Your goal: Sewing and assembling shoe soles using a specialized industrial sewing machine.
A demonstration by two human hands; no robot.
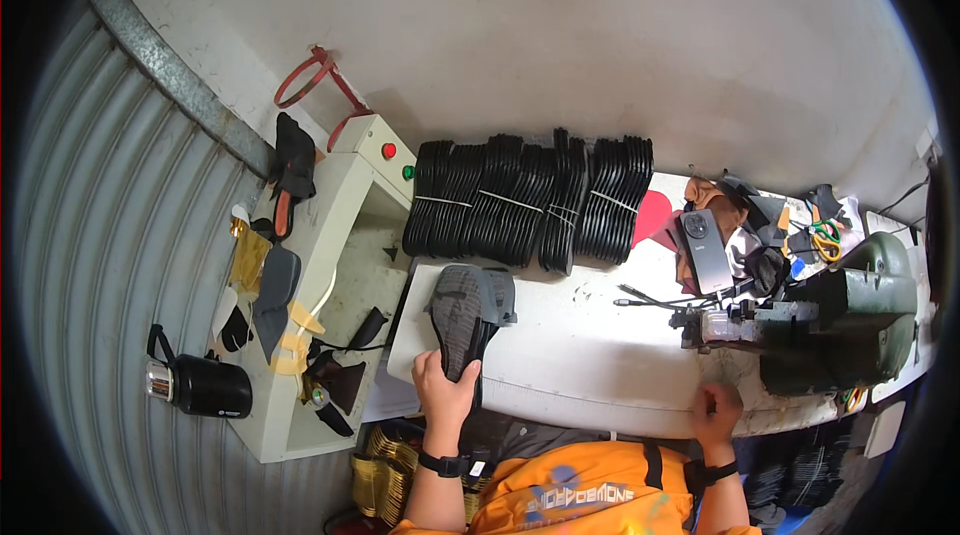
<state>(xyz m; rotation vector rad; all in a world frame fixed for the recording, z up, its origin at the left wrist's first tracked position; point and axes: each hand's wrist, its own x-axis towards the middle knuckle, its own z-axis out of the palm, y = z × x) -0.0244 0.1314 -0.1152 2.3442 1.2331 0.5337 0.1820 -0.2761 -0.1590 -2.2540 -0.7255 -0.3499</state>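
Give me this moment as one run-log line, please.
Left hand: gripping dark grey shoe part | right hand: blurred, no held item visible, near green machine | tied black bundles: on white table, beyond shoe part

The shoe piece [455, 310] looks matt and cloth-like to us. We find the black stacks [510, 200] glossy, our counter [590, 335] smooth, the ribbed wall [120, 245] metal.

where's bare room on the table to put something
The widest bare patch of the white table lies between the grey shoe piece and the green machine, in front of the black bundles and cables; the right hand is at its near right. It is crowded along the back with those bundles and at back right with the phone and fabric scraps.
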